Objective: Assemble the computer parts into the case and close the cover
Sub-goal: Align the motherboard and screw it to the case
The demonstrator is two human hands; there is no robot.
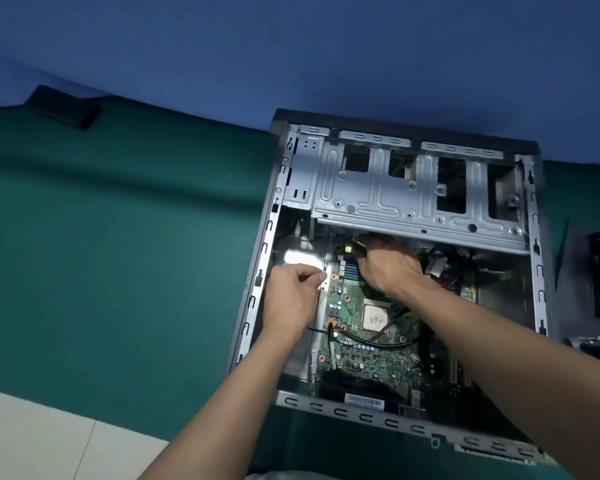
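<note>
Open case (257, 282) lies on its side on green cloth (118, 254), cover off. Mobo (361, 344) seated inside, bare CPU (374, 318) mid-board. L hand (291, 292) at board's left edge, fingers curled, pinching sth small, poss. a screw – can't tell. R hand (387, 265) further in, under drive cage (413, 188), fingertips hidden; grip unclear.
</note>
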